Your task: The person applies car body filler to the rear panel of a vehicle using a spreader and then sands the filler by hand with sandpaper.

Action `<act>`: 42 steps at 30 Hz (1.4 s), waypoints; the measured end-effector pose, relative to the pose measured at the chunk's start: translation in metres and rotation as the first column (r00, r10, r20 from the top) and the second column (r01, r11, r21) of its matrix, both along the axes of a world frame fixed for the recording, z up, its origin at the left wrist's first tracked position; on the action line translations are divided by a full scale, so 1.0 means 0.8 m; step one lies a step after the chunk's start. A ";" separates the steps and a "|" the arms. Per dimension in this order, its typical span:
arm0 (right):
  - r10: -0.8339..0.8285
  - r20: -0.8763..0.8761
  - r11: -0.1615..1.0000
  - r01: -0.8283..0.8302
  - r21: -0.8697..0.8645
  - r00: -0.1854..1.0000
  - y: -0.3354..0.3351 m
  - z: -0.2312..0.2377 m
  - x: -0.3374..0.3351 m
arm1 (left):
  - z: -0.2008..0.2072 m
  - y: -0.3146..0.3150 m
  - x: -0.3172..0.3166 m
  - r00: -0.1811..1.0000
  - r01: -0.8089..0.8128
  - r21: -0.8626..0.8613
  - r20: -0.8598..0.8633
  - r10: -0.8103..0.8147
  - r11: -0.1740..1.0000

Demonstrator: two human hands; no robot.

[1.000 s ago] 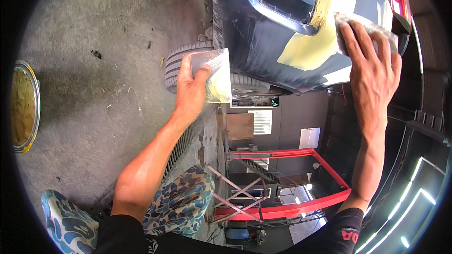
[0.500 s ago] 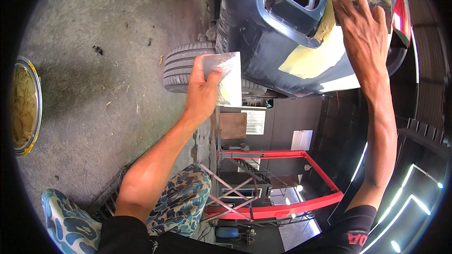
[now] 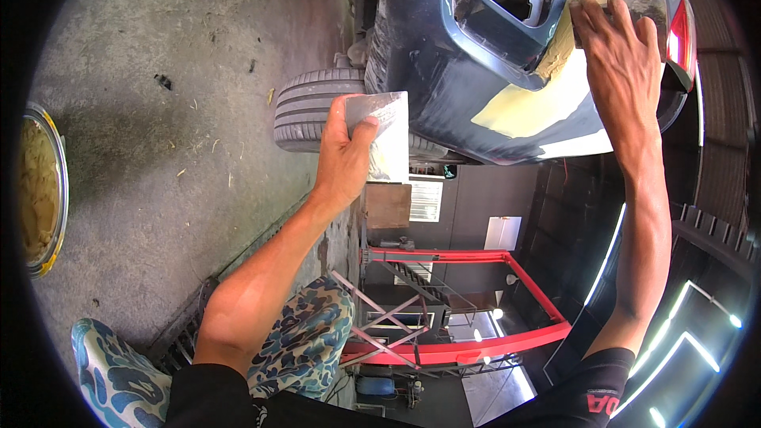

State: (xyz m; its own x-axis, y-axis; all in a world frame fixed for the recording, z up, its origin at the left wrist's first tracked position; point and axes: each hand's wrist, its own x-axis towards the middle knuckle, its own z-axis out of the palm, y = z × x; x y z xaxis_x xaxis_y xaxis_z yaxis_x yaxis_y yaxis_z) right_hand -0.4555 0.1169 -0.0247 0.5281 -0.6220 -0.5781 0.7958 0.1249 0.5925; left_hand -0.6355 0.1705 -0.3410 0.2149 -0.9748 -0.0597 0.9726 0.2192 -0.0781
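My left hand [image 3: 342,154] grips a flat metal plate [image 3: 391,111], thumb across its face; a pale smear of body filler [image 3: 384,157] lies on the plate. At the upper right, my right hand [image 3: 624,59] presses a wide, stained putty spreader [image 3: 652,9] against the car body, fingers spread over its back. Pale yellow filler [image 3: 529,105] covers a patch of the dark blue car panel [image 3: 448,79] below and left of that hand. A rougher, darker yellow strip borders the opening in the panel. The spreader's working edge is partly hidden by my fingers.
An open can of tan filler [image 3: 40,190] stands on the concrete floor [image 3: 198,47] at far left. The car's tyre [image 3: 305,111] is just behind my left hand. A red tail light [image 3: 679,36] borders the spreader. A red-framed lift [image 3: 468,346] stands further back.
My right hand and the spreader have shifted slightly right and down. The whole view has moved a little too. My left hand keeps the same hold on the plate.
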 end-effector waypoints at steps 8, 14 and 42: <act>0.003 -0.018 0.998 -0.004 -0.062 1.000 -0.001 -0.003 0.007 | -0.002 0.002 -0.009 0.999 0.016 0.008 0.041 -0.016 1.000; -0.014 -0.022 0.998 0.012 -0.062 1.000 -0.002 -0.003 0.013 | 0.004 0.006 -0.009 1.000 0.020 0.003 0.018 -0.020 1.000; -0.173 0.037 0.967 0.177 -0.181 0.984 0.041 -0.011 -0.060 | -0.008 0.013 -0.039 0.990 0.063 -0.005 0.123 -0.062 0.998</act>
